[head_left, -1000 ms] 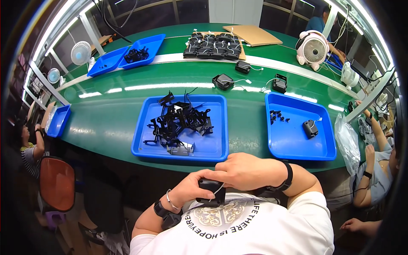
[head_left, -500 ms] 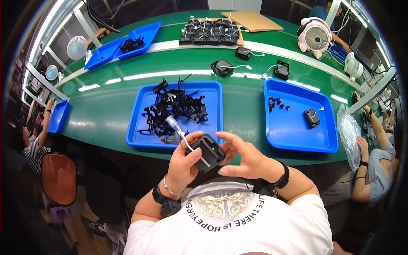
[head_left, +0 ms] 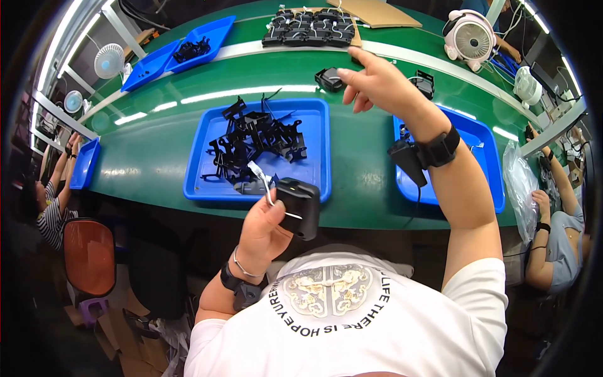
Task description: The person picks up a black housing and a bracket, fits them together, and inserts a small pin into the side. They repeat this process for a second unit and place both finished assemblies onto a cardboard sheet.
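Note:
My left hand [head_left: 259, 229] grips a black plastic housing [head_left: 301, 210] at its left side, near the table's front edge. From the housing comes a white cable with a white connector [head_left: 256, 169], which hangs over the tray's near part. My right hand [head_left: 377, 83] reaches out across the table with its fingers apart and nothing seen in them. Just left of its thumb lies another black housing [head_left: 328, 80]. A further one behind the fingers is mostly hidden. Right of my wrist sits one more black housing [head_left: 424, 83].
A blue tray [head_left: 193, 182] holds many black brackets; a second blue tray [head_left: 496, 188] lies partly under my right forearm. Rows of black housings [head_left: 308, 30] stand at the back beside cardboard [head_left: 383, 12]. Fans, blue trays farther left, and co-workers at both sides surround the green table [head_left: 151, 151].
My right hand has left the housing and swung forward to the far part of the table. My left hand keeps the housing, now turned with a smoother face showing.

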`<state>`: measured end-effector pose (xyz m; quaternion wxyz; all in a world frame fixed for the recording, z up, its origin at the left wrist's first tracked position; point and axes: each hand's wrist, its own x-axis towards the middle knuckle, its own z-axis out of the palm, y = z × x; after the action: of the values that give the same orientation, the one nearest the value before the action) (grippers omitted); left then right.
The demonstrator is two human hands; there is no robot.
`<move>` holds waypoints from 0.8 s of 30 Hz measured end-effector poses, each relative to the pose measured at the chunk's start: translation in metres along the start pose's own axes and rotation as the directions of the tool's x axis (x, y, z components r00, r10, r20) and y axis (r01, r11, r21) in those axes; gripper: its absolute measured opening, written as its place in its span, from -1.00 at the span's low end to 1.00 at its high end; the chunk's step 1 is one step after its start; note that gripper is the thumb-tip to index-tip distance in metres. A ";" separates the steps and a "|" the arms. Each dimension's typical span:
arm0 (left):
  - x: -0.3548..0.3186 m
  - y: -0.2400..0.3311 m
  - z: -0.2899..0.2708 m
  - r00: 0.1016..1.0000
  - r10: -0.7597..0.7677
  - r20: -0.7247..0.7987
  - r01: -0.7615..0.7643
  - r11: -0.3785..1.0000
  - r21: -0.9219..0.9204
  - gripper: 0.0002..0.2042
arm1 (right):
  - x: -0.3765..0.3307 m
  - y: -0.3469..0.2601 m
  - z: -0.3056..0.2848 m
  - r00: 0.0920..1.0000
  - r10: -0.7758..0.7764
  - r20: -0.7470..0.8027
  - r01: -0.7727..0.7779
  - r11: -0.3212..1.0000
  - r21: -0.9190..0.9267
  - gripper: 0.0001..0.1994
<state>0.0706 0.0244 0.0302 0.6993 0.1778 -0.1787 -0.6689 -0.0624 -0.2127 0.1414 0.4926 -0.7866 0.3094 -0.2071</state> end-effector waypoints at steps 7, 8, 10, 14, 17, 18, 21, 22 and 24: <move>-0.018 0.011 -0.008 0.997 0.044 0.071 -0.037 0.995 -0.092 -0.48 | -0.040 0.033 0.049 0.956 -0.210 0.204 0.250 0.948 -0.199 -0.62; -0.020 0.010 -0.011 0.994 0.067 0.083 -0.061 0.996 -0.066 -0.46 | -0.046 0.036 0.057 0.953 -0.226 0.202 0.266 0.942 -0.206 -0.65; -0.024 0.009 -0.017 0.992 0.084 0.089 -0.081 0.996 -0.042 -0.44 | -0.053 0.042 0.069 0.947 -0.255 0.193 0.296 0.929 -0.222 -0.71; -0.024 0.007 -0.021 0.983 0.101 0.150 -0.098 0.995 -0.032 -0.54 | -0.056 0.057 0.063 0.969 -0.235 0.074 0.247 0.925 -0.290 -0.73; -0.037 0.008 -0.028 0.969 0.185 0.166 -0.203 0.975 0.096 -0.63 | -0.073 0.056 0.055 0.954 -0.289 0.081 0.300 0.919 -0.255 -0.75; -0.040 0.009 -0.027 0.969 0.165 0.183 -0.181 0.980 0.077 -0.63 | -0.079 0.058 0.048 0.945 -0.315 0.086 0.326 0.914 -0.239 -0.77; -0.046 0.011 -0.024 0.990 0.095 0.102 -0.088 0.994 -0.066 -0.67 | -0.097 0.071 0.011 0.965 -0.262 0.020 0.252 0.901 -0.352 -0.79; -0.046 0.010 -0.027 0.983 0.109 0.151 -0.100 0.993 -0.065 -0.67 | -0.099 0.076 -0.002 0.968 -0.253 0.006 0.235 0.891 -0.389 -0.81; -0.042 0.010 -0.030 0.959 0.137 0.247 -0.125 0.990 -0.065 -0.67 | -0.097 0.097 -0.043 0.974 -0.143 -0.174 0.072 0.931 -0.358 -0.83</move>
<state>0.0920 0.0674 0.0079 0.7180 0.0623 -0.2608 -0.6424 -0.1873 -0.2047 0.0702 0.3000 -0.8529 0.3447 -0.2524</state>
